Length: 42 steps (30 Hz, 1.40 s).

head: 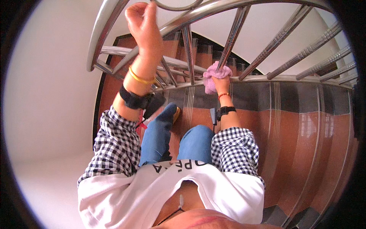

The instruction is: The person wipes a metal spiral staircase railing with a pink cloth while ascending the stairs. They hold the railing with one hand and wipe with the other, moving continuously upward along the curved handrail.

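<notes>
My right hand (221, 83) is wrapped with a pink cloth (212, 75) around the lower end of a metal baluster (230, 40), close to the bottom rail (257, 78). The cloth bunches on both sides of the post. My left hand (143, 21) is raised in front of the curved metal handrail (200, 14), its fingers curled. The thumb tip reaches a curved metal piece (180, 8) at the top edge of the view. Whether those fingers grip any metal is hidden.
Tiled stairs with red treads (286, 148) and a dark border (248, 94) curve down the right side. More steps (174, 48) show beyond the railing. A white wall (51, 86) stands at the left. My blue-trousered knees (196, 143) and one foot (171, 111) are below.
</notes>
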Motion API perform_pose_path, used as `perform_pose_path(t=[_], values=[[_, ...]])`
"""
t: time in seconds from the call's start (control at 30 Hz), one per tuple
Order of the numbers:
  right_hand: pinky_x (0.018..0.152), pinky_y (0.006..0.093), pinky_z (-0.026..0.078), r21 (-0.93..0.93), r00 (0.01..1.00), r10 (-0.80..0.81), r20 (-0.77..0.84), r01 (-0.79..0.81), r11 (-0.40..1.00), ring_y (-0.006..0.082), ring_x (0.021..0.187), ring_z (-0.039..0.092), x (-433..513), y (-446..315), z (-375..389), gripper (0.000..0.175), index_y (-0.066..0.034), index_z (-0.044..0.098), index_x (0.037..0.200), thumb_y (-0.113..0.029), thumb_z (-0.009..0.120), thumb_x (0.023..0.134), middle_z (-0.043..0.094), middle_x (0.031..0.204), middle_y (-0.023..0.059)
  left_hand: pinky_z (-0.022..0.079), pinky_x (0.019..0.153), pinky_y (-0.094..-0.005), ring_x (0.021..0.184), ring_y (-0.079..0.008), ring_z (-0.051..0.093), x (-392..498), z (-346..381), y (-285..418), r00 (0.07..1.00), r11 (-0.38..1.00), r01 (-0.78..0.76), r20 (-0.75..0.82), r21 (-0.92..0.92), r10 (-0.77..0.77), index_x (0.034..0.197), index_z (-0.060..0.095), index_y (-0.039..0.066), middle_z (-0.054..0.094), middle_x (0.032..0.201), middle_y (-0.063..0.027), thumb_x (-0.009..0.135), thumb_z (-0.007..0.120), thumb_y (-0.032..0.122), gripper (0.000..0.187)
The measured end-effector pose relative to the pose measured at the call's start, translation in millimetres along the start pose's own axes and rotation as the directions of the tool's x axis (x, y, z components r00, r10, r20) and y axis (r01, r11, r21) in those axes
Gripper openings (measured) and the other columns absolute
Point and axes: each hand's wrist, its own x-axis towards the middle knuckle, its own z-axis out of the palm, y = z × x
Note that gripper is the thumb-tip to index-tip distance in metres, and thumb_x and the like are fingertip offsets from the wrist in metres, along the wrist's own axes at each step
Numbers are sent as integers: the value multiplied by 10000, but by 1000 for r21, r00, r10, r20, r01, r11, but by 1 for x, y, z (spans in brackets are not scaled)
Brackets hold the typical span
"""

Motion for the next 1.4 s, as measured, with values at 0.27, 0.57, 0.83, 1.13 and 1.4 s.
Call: perform_pose_path(t=[0.27, 0.57, 0.83, 1.13, 1.4], values=[[890, 407, 506, -47, 967, -169, 190, 181, 982, 331, 1023, 638, -4, -63, -56, 344, -35, 653, 1099, -234, 703, 823, 651, 1096, 151, 515, 782, -365, 824, -282, 678, -4, -55, -89, 794, 689, -405, 604, 601, -61, 1155, 693, 76, 708, 946, -184, 1025, 403, 506, 534], [964, 430, 463, 224, 835, -550, 15, 533, 816, 345, 1029, 625, 17, -235, -58, 386, -46, 650, 1127, -206, 756, 792, 660, 1130, 137, 459, 536, -527, 663, -430, 595, -33, -30, -98, 653, 359, -749, 713, 557, 256, 1527, 257, 150, 607, 749, -207, 884, 582, 52, 726], [786, 352, 526, 232, 777, -585, -234, 629, 742, 274, 866, 684, 39, -176, -6, 234, -36, 719, 964, -167, 780, 780, 712, 911, 116, 442, 480, -514, 593, -412, 586, -42, -5, -66, 639, 367, -768, 666, 525, 384, 1543, 239, 189, 590, 688, -187, 897, 576, 53, 741], [853, 422, 530, -206, 918, -115, 379, 205, 957, 353, 1001, 663, -44, 17, 48, 584, -72, 590, 1257, -432, 724, 817, 673, 1128, 176, 456, 716, -538, 747, -471, 615, -55, 19, -17, 902, 707, -49, 335, 706, -271, 646, 630, 9, 602, 659, -253, 1005, 280, 618, 788], [872, 375, 520, 407, 971, 116, 210, -195, 892, 241, 1015, 669, -36, 23, 78, 304, -17, 700, 1051, -121, 779, 776, 714, 1050, 126, 465, 716, -533, 797, -469, 615, -50, 22, -25, 909, 704, -174, 388, 688, -154, 791, 680, 54, 632, 745, -244, 1017, 312, 563, 667]])
